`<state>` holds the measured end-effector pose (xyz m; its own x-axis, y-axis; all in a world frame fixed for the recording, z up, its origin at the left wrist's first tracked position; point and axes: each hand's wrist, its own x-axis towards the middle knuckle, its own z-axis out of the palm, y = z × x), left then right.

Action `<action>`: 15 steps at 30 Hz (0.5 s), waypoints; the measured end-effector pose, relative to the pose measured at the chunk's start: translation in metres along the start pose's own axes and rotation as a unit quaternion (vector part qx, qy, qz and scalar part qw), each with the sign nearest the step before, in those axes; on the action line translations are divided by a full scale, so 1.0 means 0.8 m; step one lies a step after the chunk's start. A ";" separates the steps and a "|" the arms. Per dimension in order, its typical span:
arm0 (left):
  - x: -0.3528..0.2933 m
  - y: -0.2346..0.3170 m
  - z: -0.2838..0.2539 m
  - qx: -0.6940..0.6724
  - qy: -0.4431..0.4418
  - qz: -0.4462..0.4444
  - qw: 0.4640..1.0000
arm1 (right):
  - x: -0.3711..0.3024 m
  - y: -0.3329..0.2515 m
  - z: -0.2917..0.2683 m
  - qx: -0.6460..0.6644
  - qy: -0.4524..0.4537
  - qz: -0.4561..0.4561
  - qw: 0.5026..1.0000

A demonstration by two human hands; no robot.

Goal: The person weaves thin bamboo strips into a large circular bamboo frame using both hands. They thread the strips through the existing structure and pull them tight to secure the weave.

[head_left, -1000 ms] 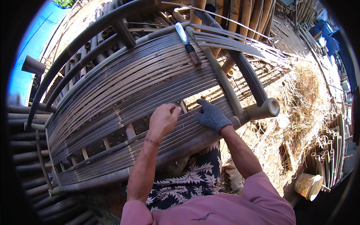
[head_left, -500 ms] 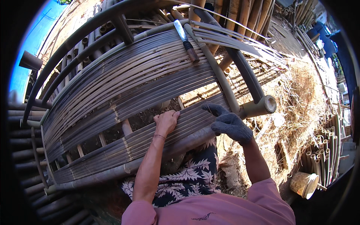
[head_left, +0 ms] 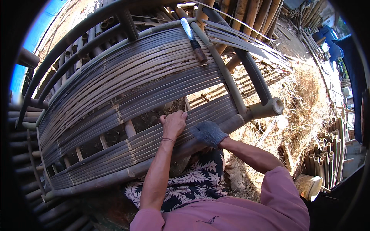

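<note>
A long bamboo bench frame with a seat of thin dark and pale bamboo slats (head_left: 96,92) lies across the view. My bare left hand (head_left: 174,124) is curled over the inner edge of the near band of slats (head_left: 216,111), beside the gap in the seat. My right hand (head_left: 209,134), in a grey knitted glove, bends its fingers down onto the same band just to the right. What lies under the gloved fingertips is hidden. On the far slats rests a knife (head_left: 192,42) with a bright blade and wooden handle, touched by neither hand.
Loose bamboo strips (head_left: 239,44) fan out over the frame's far right corner. A thick bamboo rail (head_left: 115,178) runs along the near side. Straw-like shavings (head_left: 304,92) cover the ground at right, with cut bamboo poles (head_left: 327,154) and a bucket (head_left: 308,186) beyond.
My gloved right hand has moved left and lower, closer to my left hand, and its spread fingers have curled onto the slats. My left hand stays at the slat edge.
</note>
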<state>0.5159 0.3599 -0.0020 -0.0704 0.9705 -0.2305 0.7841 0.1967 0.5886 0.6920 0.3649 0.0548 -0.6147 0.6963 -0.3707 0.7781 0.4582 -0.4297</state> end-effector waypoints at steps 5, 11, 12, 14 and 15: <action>0.000 0.005 -0.004 0.000 -0.022 -0.019 1.000 | -0.005 -0.007 0.004 0.116 0.063 0.037 0.991; 0.002 0.006 -0.004 -0.027 -0.023 -0.001 0.999 | -0.047 0.055 -0.014 0.068 0.066 0.082 0.992; 0.004 -0.001 -0.003 -0.052 0.034 0.034 0.998 | -0.047 0.053 -0.006 0.095 0.132 0.067 0.984; -0.012 -0.028 0.001 -0.117 0.119 0.083 0.983 | -0.056 0.022 -0.011 0.161 0.128 0.098 0.974; -0.014 -0.036 -0.008 -0.167 0.150 0.122 0.967 | -0.063 0.036 0.007 0.139 0.153 0.079 0.975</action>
<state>0.4902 0.3446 -0.0113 -0.1242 0.9806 0.1519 0.5600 -0.0571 0.8265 0.7444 0.3400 0.0569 -0.3887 0.8983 -0.2049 0.7687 0.1936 -0.6096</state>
